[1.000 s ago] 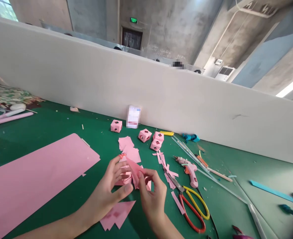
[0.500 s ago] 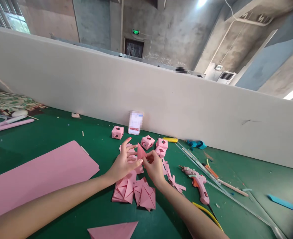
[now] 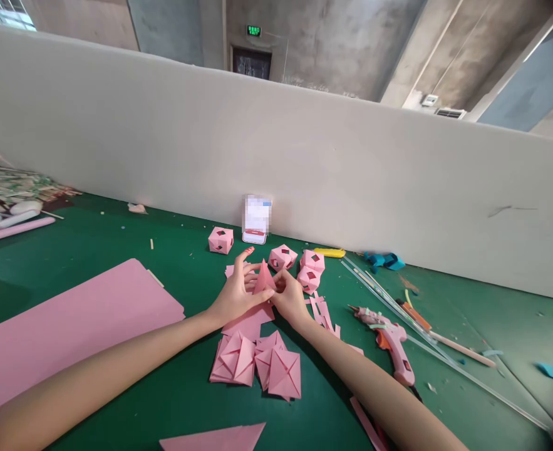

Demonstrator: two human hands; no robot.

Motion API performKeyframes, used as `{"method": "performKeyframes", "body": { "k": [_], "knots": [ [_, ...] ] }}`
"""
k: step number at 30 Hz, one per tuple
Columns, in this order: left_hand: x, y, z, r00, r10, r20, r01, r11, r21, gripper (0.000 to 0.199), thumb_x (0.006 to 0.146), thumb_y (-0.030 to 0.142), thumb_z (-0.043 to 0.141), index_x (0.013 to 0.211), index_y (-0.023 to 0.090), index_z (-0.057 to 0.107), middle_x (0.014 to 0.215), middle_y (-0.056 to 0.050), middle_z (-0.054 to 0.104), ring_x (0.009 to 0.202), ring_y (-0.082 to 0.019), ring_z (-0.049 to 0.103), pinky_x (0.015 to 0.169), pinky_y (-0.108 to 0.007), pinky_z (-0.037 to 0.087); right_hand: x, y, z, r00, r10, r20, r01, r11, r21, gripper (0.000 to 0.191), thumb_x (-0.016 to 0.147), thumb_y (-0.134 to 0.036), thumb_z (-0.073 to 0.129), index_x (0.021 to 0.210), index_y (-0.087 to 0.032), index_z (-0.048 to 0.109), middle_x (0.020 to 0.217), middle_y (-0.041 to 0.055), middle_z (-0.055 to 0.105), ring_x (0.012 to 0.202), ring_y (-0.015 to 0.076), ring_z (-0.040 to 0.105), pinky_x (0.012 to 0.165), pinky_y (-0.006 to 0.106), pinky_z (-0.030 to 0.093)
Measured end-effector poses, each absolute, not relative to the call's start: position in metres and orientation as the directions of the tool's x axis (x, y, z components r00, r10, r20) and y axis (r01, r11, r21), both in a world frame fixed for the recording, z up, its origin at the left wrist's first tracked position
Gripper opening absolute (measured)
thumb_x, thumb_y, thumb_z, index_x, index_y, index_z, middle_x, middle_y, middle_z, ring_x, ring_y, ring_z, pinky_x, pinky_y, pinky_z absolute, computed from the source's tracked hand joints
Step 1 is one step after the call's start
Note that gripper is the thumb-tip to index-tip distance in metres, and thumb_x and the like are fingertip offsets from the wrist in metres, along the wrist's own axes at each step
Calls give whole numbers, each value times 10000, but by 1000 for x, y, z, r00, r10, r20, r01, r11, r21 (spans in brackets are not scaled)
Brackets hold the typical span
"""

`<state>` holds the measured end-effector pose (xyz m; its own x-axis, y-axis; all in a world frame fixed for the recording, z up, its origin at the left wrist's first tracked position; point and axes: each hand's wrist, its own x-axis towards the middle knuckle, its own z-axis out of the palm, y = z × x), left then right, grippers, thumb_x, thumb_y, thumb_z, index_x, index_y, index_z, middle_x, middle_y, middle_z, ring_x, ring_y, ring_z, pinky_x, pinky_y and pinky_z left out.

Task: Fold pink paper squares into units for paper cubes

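Note:
A small folded pink paper [image 3: 263, 277] stands pointed upward between my two hands. My left hand [image 3: 238, 292] has its thumb and fingers round the left side and lower edge of it. The fingers of my right hand [image 3: 288, 297] pinch its right edge. Under and behind the hands lie more pink sheets [image 3: 245, 322]. Nearer to me are two piles of folded pink squares, a left pile [image 3: 233, 359] and a right pile [image 3: 280, 369]. Finished-looking pink paper boxes with diamond holes stand beyond, one [image 3: 220, 240] at the left and another [image 3: 282, 257] near the right hand.
A lit phone [image 3: 256, 219] leans on the white partition [image 3: 276, 144]. Large pink sheets [image 3: 83, 319] lie at the left. At the right are a pink glue gun [image 3: 389, 338], clear sticks, a yellow cutter [image 3: 330, 253] and blue scraps [image 3: 384, 260]. A folded pink triangle [image 3: 215, 438] lies at the front edge.
The view has tilted down and shifted slightly. The pink paper in my hands is now more upright and turned, with my right fingers lower on its side. A pink strip shows by my right forearm.

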<state>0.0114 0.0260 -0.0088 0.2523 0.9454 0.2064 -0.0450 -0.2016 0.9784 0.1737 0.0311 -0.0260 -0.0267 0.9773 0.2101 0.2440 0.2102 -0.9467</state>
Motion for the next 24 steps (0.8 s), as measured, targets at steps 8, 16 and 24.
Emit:
{"method": "performKeyframes", "body": {
  "k": [8, 16, 24],
  "knots": [
    [10, 33, -15, 166, 984, 73, -65, -63, 996, 684, 851, 237, 578, 1476, 209, 301, 1151, -100, 689, 1034, -214, 682, 882, -352, 548, 177, 29, -26, -88, 985, 150, 200, 165, -966, 253, 793, -392, 707, 793, -218, 523, 630, -47, 543, 544, 126, 477, 503, 238, 352],
    [7, 35, -12, 126, 991, 49, -19, -47, 999, 674, 748, 154, 615, 1394, 251, 446, 1390, -102, 569, 1245, -264, 580, 950, -370, 527, 178, 24, -17, -110, 987, 121, 162, 138, -977, 258, 821, -430, 688, 901, -207, 586, 675, -40, 566, 533, 124, 520, 493, 241, 388],
    [4, 39, -12, 104, 995, -6, -88, 16, 996, 604, 736, 346, 807, 1281, 213, 580, 1237, -131, 655, 1148, -291, 639, 981, -451, 515, 180, 22, -6, -208, 978, -21, -26, -27, -999, 317, 841, -489, 640, 970, -219, 532, 604, -56, 592, 502, 169, 646, 514, 267, 474]
  ]
}}
